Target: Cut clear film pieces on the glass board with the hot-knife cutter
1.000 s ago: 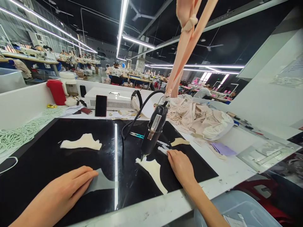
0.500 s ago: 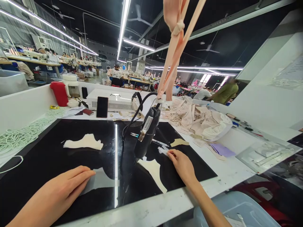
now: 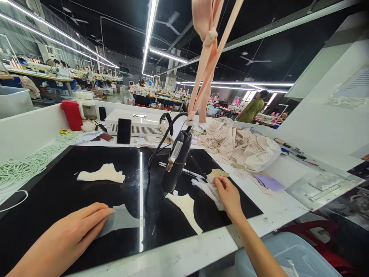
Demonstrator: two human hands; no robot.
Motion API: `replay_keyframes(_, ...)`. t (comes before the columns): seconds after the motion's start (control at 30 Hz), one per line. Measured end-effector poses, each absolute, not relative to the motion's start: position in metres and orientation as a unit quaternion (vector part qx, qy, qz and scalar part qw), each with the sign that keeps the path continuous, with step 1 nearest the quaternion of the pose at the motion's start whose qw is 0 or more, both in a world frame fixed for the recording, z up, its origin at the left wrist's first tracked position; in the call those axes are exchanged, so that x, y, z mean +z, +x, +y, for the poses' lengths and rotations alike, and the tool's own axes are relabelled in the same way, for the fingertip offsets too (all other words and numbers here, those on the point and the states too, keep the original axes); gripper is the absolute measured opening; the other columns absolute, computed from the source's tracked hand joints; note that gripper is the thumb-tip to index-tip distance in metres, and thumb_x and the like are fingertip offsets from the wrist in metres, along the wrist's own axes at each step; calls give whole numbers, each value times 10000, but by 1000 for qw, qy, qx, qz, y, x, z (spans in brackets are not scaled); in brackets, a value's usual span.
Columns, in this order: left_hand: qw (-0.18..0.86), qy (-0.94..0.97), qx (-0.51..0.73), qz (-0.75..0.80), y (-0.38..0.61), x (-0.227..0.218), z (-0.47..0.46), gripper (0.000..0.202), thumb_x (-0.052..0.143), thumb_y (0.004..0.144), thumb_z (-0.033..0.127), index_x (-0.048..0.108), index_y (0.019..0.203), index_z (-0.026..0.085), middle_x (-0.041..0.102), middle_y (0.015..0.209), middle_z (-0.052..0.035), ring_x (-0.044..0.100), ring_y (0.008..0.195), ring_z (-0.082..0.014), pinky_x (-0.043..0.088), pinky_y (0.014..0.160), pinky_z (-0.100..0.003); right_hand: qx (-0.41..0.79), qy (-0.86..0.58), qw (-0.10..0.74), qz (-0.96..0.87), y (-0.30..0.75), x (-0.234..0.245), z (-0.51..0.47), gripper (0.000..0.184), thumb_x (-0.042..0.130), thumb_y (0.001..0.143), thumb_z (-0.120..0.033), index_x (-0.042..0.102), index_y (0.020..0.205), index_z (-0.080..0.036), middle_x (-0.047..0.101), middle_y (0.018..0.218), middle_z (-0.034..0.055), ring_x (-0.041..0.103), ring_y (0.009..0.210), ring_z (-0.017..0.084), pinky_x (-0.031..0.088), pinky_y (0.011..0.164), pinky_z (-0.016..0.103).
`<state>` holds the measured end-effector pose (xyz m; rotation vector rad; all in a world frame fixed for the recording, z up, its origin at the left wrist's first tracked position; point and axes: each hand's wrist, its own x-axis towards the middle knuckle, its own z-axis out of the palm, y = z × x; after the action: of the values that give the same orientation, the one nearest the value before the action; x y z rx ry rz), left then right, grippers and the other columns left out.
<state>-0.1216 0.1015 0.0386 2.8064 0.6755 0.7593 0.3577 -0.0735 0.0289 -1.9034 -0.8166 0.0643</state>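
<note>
My left hand (image 3: 72, 232) is at the left front of the black mat (image 3: 62, 200), its fingertips closed on the left end of a sheer white fabric piece (image 3: 123, 220) that lies flat. On the right, my right hand (image 3: 230, 197) pinches crumpled sheer white fabric (image 3: 208, 192) between thumb and fingertips. Between the hands hangs a black handheld tool (image 3: 176, 163) with a metal lever, its tip down by a cream cut-out piece (image 3: 186, 209). Tweezers (image 3: 187, 171) lie behind the tool. A second cream piece (image 3: 101, 174) rests farther left, and a beige one (image 3: 218, 173) just beyond my right hand.
Knotted peach straps (image 3: 201, 73) and a black cable (image 3: 155, 154) run to the tool. A phone (image 3: 123, 130) leans against a white box (image 3: 144, 117). Green cord (image 3: 25, 167) lies left, beige garments (image 3: 239, 142) right. A person in green (image 3: 250, 108) stands far back.
My right hand has moved slightly right, and the sheer fabric in it is now drawn out longer. My left hand stays in place. The person in green has shifted left.
</note>
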Motion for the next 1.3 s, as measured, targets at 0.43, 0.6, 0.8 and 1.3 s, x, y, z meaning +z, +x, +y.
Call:
replay_keyframes(0.43, 116, 924, 264, 252, -115, 45, 88, 321, 559, 1042, 535, 746, 1258, 390, 745, 1260, 85, 769, 1089, -196, 592, 1040, -290, 78, -676, 671, -294, 268, 95, -89, 476, 684, 912, -673, 641, 1044, -217, 401, 594, -102, 330, 476, 80, 271, 430, 198)
replay_keyframes(0.6, 318, 878, 241, 265, -84, 73, 49, 282, 579, 1008, 479, 794, 1100, 320, 782, 1015, -12, 751, 828, -176, 612, 718, -206, 265, -646, 580, -419, 180, 93, -80, 484, 756, 831, -661, 691, 774, -185, 357, 541, -82, 292, 503, 84, 228, 478, 237)
replay_keyframes(0.8, 643, 686, 176, 291, -51, 89, 17, 450, 803, 814, 474, 749, 1169, 203, 671, 861, -33, 590, 739, -151, 467, 647, -230, 439, -602, 483, -461, 131, 92, -73, 553, 684, 845, -753, 659, 779, -205, 363, 587, -70, 279, 563, 105, 224, 541, 263)
replay_keyframes(1.3, 737, 547, 240, 315, -56, 92, 14, 513, 844, 796, 631, 696, 937, 161, 695, 843, -42, 619, 699, -125, 485, 655, -242, 469, -612, 442, -458, 122, 81, -67, 623, 664, 807, -835, 641, 734, -217, 341, 605, -60, 226, 583, 117, 198, 529, 272)
